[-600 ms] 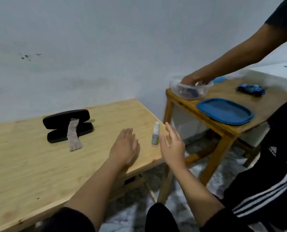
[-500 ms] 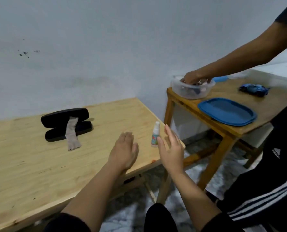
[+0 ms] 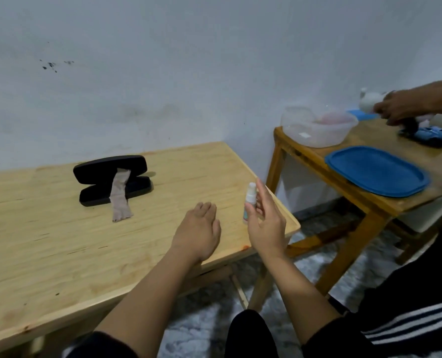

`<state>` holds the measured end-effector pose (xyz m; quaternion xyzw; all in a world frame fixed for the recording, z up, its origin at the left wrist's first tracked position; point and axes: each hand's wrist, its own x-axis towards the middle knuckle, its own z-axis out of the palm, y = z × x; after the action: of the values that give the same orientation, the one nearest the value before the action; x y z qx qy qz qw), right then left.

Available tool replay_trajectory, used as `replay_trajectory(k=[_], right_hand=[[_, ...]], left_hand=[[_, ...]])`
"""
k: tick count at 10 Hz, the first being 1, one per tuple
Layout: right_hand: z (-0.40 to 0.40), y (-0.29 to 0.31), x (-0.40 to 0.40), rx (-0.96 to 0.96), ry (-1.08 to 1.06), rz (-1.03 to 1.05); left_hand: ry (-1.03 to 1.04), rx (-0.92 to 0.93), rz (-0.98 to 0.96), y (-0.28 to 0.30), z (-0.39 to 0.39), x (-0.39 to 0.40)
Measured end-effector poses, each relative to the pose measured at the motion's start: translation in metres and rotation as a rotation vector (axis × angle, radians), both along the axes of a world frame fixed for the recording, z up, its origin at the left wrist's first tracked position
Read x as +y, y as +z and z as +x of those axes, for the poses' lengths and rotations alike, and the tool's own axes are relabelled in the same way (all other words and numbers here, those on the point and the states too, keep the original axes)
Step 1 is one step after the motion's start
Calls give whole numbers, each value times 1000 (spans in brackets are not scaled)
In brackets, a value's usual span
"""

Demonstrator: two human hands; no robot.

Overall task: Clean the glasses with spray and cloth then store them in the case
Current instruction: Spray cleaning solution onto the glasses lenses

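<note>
A black glasses case (image 3: 111, 167) lies open on the left wooden table (image 3: 59, 254). A grey cloth (image 3: 120, 197) hangs out of it onto the tabletop. I cannot see the glasses. A small white spray bottle (image 3: 249, 200) stands near the table's right edge. My right hand (image 3: 266, 226) wraps around it, thumb across its front and fingers behind. My left hand (image 3: 199, 228) lies flat on the table just left of the bottle, holding nothing.
A second wooden table (image 3: 364, 202) to the right carries a clear plastic tub (image 3: 318, 130), a blue lid (image 3: 374, 171) and a blue toy car (image 3: 431, 135). Another person's hand (image 3: 405, 107) holds a white object above it. Their striped trousers (image 3: 408, 319) are close on my right.
My right hand has moved forward from beside the spray bottle and closed around it. The other person's hand has left the clear tub and moved right, lifting a white object.
</note>
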<state>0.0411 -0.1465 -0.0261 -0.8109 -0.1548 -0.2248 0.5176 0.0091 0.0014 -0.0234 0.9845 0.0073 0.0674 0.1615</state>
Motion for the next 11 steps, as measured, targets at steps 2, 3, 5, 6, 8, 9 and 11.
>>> replay_trajectory(k=[2,3,5,6,8,9,11], right_hand=[[-5,12,5,22,47,-27],[-4,15,5,41,59,-40],[-2,21,0,29,42,-43],[-2,21,-3,44,57,-48],[-3,17,-1,47,87,-69],[-5,22,3,38,105,-39],[-3,23,6,14,94,-10]], left_hand=[[-2,22,2,-2,0,0],[3,24,-10,-2,0,0],[6,24,-15,-3,0,1],[4,24,-10,-3,0,1],[1,27,-13,-3,0,2],[4,33,-15,-2,-1,1],[22,6,-71,-1,-2,1]])
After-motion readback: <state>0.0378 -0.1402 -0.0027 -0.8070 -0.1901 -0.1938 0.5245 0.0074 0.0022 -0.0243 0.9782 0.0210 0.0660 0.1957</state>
